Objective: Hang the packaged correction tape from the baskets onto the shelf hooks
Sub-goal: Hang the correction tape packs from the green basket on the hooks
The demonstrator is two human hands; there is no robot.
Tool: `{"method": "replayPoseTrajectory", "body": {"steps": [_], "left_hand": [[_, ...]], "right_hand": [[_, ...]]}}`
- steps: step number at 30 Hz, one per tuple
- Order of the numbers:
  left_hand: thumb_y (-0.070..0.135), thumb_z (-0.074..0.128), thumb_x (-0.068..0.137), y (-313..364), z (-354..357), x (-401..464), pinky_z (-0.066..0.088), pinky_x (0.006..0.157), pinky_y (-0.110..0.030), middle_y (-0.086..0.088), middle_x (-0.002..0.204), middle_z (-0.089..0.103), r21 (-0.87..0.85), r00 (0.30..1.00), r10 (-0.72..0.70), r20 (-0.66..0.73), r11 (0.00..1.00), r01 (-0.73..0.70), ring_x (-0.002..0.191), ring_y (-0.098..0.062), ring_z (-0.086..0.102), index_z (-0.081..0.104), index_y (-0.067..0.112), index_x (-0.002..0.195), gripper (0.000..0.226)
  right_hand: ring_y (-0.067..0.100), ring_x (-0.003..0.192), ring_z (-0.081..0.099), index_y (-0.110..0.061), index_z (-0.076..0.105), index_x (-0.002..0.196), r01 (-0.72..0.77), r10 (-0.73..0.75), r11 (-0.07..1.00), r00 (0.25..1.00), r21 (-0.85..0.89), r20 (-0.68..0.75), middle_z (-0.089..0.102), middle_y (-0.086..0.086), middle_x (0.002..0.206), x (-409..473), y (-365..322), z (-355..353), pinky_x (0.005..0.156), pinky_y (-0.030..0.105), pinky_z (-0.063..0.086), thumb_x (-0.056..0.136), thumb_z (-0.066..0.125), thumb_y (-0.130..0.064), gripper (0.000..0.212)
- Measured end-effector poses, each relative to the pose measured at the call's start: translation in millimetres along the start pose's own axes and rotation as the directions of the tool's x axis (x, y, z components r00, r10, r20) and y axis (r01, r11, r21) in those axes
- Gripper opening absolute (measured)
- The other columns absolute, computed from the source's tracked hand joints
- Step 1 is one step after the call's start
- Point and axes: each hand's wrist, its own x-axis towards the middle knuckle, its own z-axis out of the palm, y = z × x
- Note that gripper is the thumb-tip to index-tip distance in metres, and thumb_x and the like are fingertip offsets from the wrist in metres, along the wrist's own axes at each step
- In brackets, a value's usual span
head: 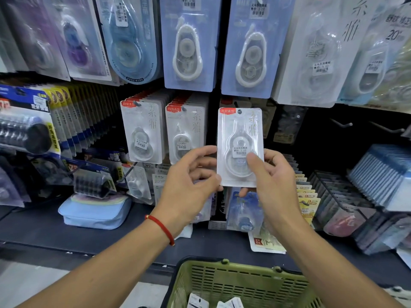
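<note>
**White correction-tape pack held up before the shelf hooks**

The right hand (274,174) grips a white blister-packed correction tape with a red corner label and a price sticker (240,138). Its thumb lies curled across the clear bubble on the front, and a fingertip shows from behind below the pack's lower edge. The pack stands upright above and to the left of the palm, its hang hole at the top. The left hand (189,174) is just beside the pack's lower left corner, fingers loosely curled and spread; its thumb tip reaches that corner, though whether it actually touches cannot be told. A red cord bracelet (161,227) circles the left wrist.

To the left of the held pack, two rows of the same white packs (142,132) hang on hooks, each with the same red label. Behind the pack the dark backing panel shows, and well to the right two bare metal hooks (343,124) stick out. Above hang larger pale blue carded correction tapes (189,43). On the dark shelf below the left hand lies a light blue zip pouch (95,213).

At the bottom edge, between the forearms, stands an olive-green slotted plastic basket (240,283) with a few white packs inside.
</note>
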Motion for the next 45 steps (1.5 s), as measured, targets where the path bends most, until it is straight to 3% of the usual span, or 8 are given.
{"method": "replayPoseTrajectory", "body": {"steps": [7,10,12,14,18,31,40,45], "left_hand": [[-0.009,0.070,0.091,2.9,-3.7,0.5,0.060,0.079,-0.023,-0.004,0.115,0.072,0.156,0.999,0.031,0.006,0.987,-0.032,0.085,-0.011,0.072,0.067,0.022,0.126,0.047],[-0.002,0.068,0.090,-3.8,-18.0,8.0,0.052,0.102,-0.024,0.007,0.129,0.064,0.547,0.989,0.150,-0.012,0.829,-0.119,0.115,-0.009,0.062,0.066,0.025,0.132,0.050],[-0.001,0.069,0.086,-6.3,-30.6,16.9,0.031,0.119,-0.023,0.000,0.147,0.054,0.739,0.963,0.270,0.020,0.645,-0.196,0.139,-0.019,0.045,0.063,0.020,0.138,0.057],[0.000,0.072,0.082,-11.7,-40.4,25.3,0.024,0.125,-0.035,-0.007,0.163,0.037,0.835,0.946,0.316,0.070,0.500,-0.229,0.152,-0.029,0.028,0.058,0.017,0.145,0.067],[0.007,0.073,0.084,-30.9,-49.3,30.0,0.020,0.130,-0.048,-0.002,0.176,-0.010,0.914,0.969,0.189,0.157,0.345,-0.215,0.162,-0.028,-0.005,0.026,0.027,0.165,0.096],[0.001,0.071,0.084,-39.7,-52.6,29.6,0.052,0.106,-0.043,0.004,0.173,-0.025,0.905,0.963,0.165,0.216,0.337,-0.260,0.162,-0.022,-0.007,0.012,0.028,0.168,0.106],[0.008,0.065,0.083,-42.2,-55.4,-5.1,0.038,0.118,-0.057,-0.018,0.164,0.035,0.852,0.883,0.179,0.435,0.237,-0.467,0.149,-0.043,0.033,0.051,0.009,0.150,0.069],[0.019,0.063,0.092,-101.7,-66.3,-79.3,0.038,0.116,-0.053,-0.016,0.164,0.035,0.858,0.805,-0.303,0.511,0.248,-0.450,0.151,-0.037,0.032,0.050,0.013,0.151,0.060]], "right_hand": [[0.015,0.077,0.076,-0.019,0.060,0.123,0.012,-0.022,0.978,0.999,-0.207,-0.048,0.079,-0.005,0.104,4.8,3.5,-2.4,0.060,0.034,0.060,0.099,0.069,-0.043,0.035],[0.015,0.121,0.057,-0.020,0.048,0.144,0.263,-0.340,0.601,0.939,-0.754,0.056,0.055,-0.001,0.138,5.2,19.4,-12.9,0.094,0.037,0.051,0.099,0.067,-0.039,0.053],[0.027,0.134,0.049,-0.015,0.050,0.147,0.501,-0.484,0.319,0.816,-0.805,0.316,0.048,0.008,0.148,7.0,25.6,-13.4,0.105,0.045,0.048,0.098,0.068,-0.025,0.053],[0.031,0.144,0.043,-0.016,0.052,0.148,0.620,-0.460,0.152,0.733,-0.770,0.500,0.043,0.010,0.159,16.1,31.6,-5.8,0.112,0.049,0.043,0.097,0.068,-0.024,0.055],[0.026,0.162,0.014,-0.014,0.037,0.159,0.498,-0.252,-0.024,0.836,-0.867,0.487,0.014,0.006,0.174,47.7,42.5,19.0,0.125,0.047,0.028,0.097,0.057,-0.027,0.067],[0.026,0.160,0.014,-0.016,0.022,0.165,0.477,-0.014,-0.047,0.878,-0.878,0.478,0.011,0.005,0.174,119.0,66.4,20.6,0.118,0.051,0.039,0.086,0.070,-0.017,0.092],[0.031,0.104,0.066,-0.015,0.064,0.129,0.501,-0.241,0.405,0.866,-0.765,0.439,0.068,0.005,0.124,44.4,71.1,-7.7,0.086,0.044,0.054,0.096,0.056,-0.013,0.034],[0.038,0.089,0.072,-0.018,0.063,0.112,0.750,0.206,0.155,0.612,-0.643,0.763,0.074,0.008,0.104,-49.9,138.1,-36.8,0.064,0.037,0.037,0.095,0.056,-0.023,0.019]]}}
